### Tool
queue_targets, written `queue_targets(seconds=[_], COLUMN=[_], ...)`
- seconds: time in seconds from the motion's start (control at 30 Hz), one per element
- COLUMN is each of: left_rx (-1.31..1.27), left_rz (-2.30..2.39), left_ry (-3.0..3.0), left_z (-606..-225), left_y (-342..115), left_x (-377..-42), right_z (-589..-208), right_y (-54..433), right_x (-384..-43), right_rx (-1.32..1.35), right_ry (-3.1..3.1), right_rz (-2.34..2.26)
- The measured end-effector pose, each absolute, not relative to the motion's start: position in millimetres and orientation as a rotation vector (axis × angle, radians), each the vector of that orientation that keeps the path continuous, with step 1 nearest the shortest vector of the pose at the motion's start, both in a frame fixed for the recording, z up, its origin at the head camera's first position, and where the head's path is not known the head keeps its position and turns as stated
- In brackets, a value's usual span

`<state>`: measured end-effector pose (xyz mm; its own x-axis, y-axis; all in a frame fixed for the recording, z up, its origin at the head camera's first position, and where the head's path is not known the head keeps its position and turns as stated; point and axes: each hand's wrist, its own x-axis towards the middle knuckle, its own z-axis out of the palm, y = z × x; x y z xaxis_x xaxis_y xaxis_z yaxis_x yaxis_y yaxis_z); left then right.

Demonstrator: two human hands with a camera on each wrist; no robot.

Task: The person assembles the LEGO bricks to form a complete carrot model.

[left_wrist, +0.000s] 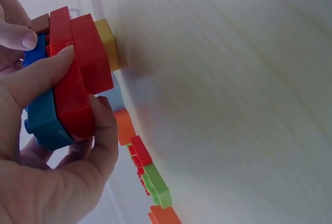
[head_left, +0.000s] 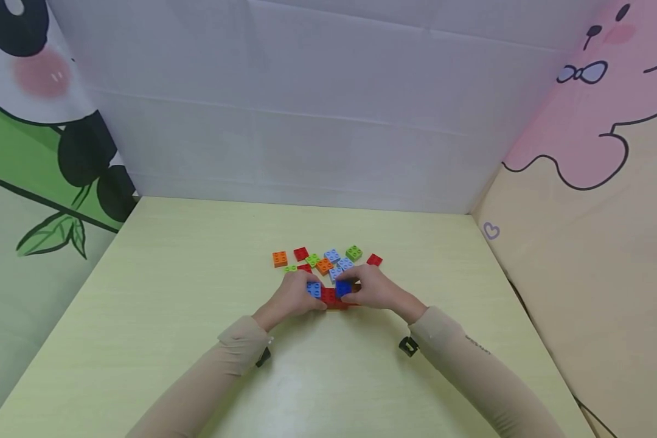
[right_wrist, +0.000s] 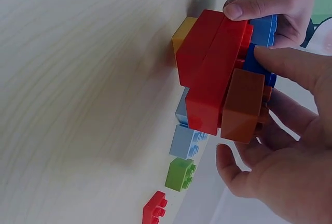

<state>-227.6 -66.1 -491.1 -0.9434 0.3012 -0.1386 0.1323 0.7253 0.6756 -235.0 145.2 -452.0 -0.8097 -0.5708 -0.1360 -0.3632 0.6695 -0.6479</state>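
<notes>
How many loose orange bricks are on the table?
2. One orange brick is the leftmost loose one in the head view; another orange brick is near the middle, beside a green brick. Others may be hidden behind the left hand or right hand.

right sleeve (head_left: 479, 371) | dark marking (head_left: 477, 345) (apparently lettering) | too small to read

Loose: three red bricks (head_left: 301, 253), three green (head_left: 353, 252), three pale-blue (head_left: 331, 255), two orange (head_left: 280, 259); one stack (head_left: 328, 296).
</notes>
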Motion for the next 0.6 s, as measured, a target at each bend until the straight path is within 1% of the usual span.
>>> queue_targets(seconds=[0.6], left_rx=[0.350], left_rz=[1.015], left_ry=[2.677], left_z=[-489.7], left_y=[-67.8], left_x=[-228.0], right_z=[-457.4], right_y=[144.6], right_x=[-230.2], right_rx=[-0.767], right_ry=[2.645], right_rz=[-0.823])
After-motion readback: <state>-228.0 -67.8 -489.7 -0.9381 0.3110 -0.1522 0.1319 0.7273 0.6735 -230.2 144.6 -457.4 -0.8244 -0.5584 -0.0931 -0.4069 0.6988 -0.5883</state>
